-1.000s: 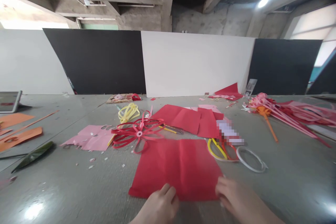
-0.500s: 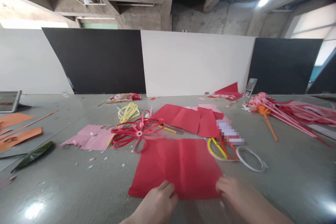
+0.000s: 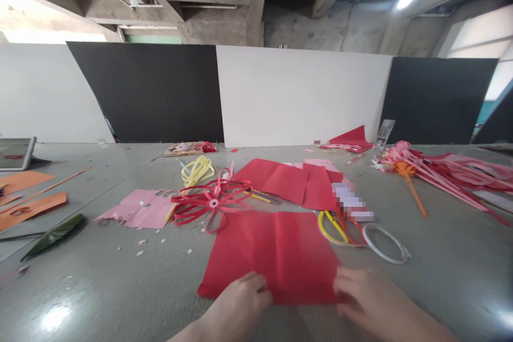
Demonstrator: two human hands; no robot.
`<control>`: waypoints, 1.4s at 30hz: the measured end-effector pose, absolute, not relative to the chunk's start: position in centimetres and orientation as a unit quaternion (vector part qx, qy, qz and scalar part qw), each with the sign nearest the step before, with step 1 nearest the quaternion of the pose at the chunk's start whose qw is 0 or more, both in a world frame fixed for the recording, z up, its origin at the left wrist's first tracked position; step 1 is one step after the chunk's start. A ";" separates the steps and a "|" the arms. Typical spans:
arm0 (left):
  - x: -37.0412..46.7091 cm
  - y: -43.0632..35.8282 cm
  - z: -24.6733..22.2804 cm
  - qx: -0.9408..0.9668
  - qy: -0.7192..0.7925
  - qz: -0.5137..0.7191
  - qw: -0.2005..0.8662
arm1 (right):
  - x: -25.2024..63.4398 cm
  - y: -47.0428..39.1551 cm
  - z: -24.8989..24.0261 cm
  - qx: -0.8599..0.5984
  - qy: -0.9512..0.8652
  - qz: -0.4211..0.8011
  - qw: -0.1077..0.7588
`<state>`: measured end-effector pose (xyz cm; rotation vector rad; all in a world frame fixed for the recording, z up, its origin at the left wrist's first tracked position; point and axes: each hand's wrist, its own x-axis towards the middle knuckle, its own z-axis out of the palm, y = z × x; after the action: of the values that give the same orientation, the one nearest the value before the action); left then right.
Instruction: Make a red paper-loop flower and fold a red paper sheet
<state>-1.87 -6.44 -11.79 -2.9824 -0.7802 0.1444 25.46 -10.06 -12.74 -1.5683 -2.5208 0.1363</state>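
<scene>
A red paper sheet (image 3: 276, 251) lies flat before me, with creases running up its middle and its near edge looking folded or rolled. My left hand (image 3: 240, 299) grips that near edge left of centre, fingers curled over it. At the near right corner, my right hand (image 3: 366, 294) pinches the paper between thumb and fingers. Just beyond the sheet's far left corner is a looped red paper-strip flower (image 3: 214, 203). More red sheets (image 3: 286, 183) lie behind. Yellow-handled scissors (image 3: 332, 230) and a white coil (image 3: 385, 243) sit off the far right corner.
Pink cut paper (image 3: 138, 208) and a yellow strip flower (image 3: 197, 171) lie left of centre. A green leaf (image 3: 56, 235) and orange sheets (image 3: 34, 211) are at the left. Pink strips (image 3: 444, 171) pile up at the right. Upright panels (image 3: 304, 96) close off the back.
The view has shifted very slightly. Both hands stay at the sheet's near edge, the right one's fingers a touch lower at the corner. The sheet lies almost as before.
</scene>
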 end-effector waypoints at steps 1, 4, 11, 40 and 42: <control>-1.9 -6.4 -11.8 -0.965 -0.257 0.043 0.025 | 25.4 -10.0 -12.8 -0.528 -0.845 0.042 0.081; -2.1 -6.5 -11.9 -0.960 -0.278 0.020 -0.001 | 25.3 -9.7 -13.3 -0.531 -0.846 0.018 0.050; -3.5 -6.8 -12.8 -0.952 -0.297 -0.048 -0.052 | 25.1 -9.3 -13.8 -0.521 -0.852 0.012 0.052; -6.9 -7.2 -12.1 -0.919 -0.378 -0.059 -0.092 | 25.1 -9.4 -13.0 -0.530 -0.843 0.069 0.058; -6.6 -7.0 -11.3 -0.900 -0.404 -0.056 -0.156 | 25.1 -9.4 -13.1 -0.531 -0.842 0.070 0.064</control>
<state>-6.59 -6.97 -11.26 -3.1462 -1.4135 -0.1960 25.12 -9.43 -13.12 -1.6047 -2.5423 0.2101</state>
